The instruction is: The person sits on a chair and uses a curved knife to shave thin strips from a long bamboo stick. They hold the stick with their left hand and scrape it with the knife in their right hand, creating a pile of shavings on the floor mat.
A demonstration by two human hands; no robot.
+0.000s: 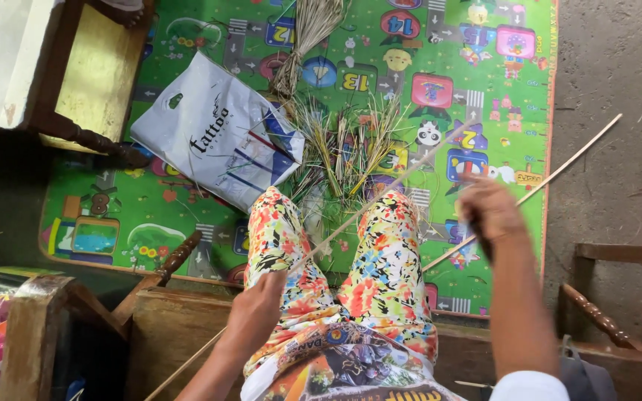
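The left hand is clamped on a long thin stick that slants across the lap toward the far right; the right hand grips a dark tool against it, seemingly scraping or splitting. Next likely calls for a steady pull along the stick, which looks pale, straight and slender. Strips lie on the green mat

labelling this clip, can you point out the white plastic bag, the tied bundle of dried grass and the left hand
white plastic bag (209, 126), head view, on the middle of its flat white face
tied bundle of dried grass (289, 74), head view, on the bound lower end
left hand (258, 306), head view, on the back of the hand
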